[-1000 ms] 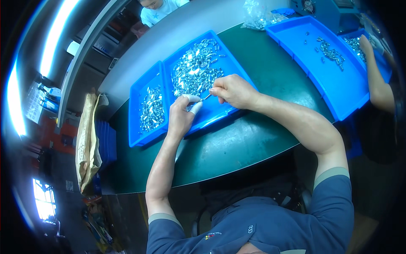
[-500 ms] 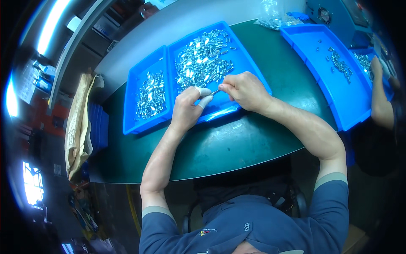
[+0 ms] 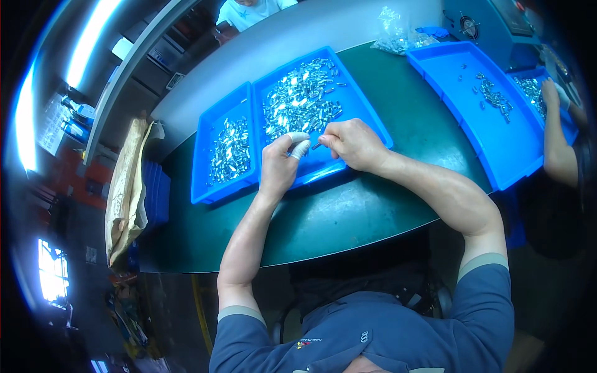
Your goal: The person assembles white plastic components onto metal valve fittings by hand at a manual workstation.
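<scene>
My left hand (image 3: 278,166) has white covers on thumb and forefinger, their tips pinched together. Whatever sits between those tips is too small to make out. Close to its right, my right hand (image 3: 356,145) is closed on a thin dark pin-like piece (image 3: 316,146) that points toward the left fingertips. Both hands hover over the near edge of a large blue tray (image 3: 364,99), which holds a heap of small shiny metal pieces (image 3: 298,102). On its left stands a narrower blue tray (image 3: 208,127) with a smaller heap of similar pieces (image 3: 230,149).
The trays stand on a green table (image 3: 410,124). Farther right, another blue tray (image 3: 448,81) holds a few scattered pieces, and a co-worker's arm (image 3: 556,143) reaches in beyond it. A clear bag (image 3: 398,37) lies at the back. Brown paper (image 3: 127,186) stands at the left edge.
The hands have drawn slightly apart, and less of the dark piece shows beyond my right fingers. The view has shifted a little, bringing a person's light shirt into sight at the back.
</scene>
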`<state>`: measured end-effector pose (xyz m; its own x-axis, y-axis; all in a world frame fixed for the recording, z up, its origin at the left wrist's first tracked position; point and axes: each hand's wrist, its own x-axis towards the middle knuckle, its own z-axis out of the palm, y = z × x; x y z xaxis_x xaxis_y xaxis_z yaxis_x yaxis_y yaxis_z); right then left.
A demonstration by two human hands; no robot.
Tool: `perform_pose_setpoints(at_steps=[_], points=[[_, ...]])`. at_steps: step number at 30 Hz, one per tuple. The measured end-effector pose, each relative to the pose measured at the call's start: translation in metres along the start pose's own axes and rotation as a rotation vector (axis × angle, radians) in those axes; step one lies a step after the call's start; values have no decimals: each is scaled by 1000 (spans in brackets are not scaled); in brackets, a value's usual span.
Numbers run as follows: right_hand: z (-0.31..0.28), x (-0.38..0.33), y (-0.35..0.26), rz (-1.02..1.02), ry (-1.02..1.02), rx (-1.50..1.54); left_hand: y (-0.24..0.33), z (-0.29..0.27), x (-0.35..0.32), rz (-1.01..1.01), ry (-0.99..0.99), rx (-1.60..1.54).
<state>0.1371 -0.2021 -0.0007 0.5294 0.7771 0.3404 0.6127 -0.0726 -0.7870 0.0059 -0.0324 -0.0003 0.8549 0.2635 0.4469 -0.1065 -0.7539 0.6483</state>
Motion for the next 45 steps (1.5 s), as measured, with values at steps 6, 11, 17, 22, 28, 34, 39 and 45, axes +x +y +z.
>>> perform_pose_setpoints(at_steps=[6, 11, 17, 22, 28, 34, 39, 45], points=[[1, 2, 0, 0, 19, 2, -14, -3, 3, -174, -136, 45], [-1, 2, 1, -3, 19, 5, -12, -13, -2, -246, -162, 160], [-1, 1, 0, -13, 6, -1, -4, -29, 2, -152, -358, 410], [3, 0, 1, -43, -13, -58, -1, -23, 0, -182, -281, 332], [3, 1, 3, -51, 3, -24, 0, -21, -6, -218, -197, 40], [2, 2, 3, -52, -25, 44, -2, -21, -10, -171, -188, -14], [4, -2, 1, -135, 14, -114, 3, -19, -10, -113, -164, 64], [6, -1, 0, -132, 1, -91, 5, -20, -13, -55, -130, 105]])
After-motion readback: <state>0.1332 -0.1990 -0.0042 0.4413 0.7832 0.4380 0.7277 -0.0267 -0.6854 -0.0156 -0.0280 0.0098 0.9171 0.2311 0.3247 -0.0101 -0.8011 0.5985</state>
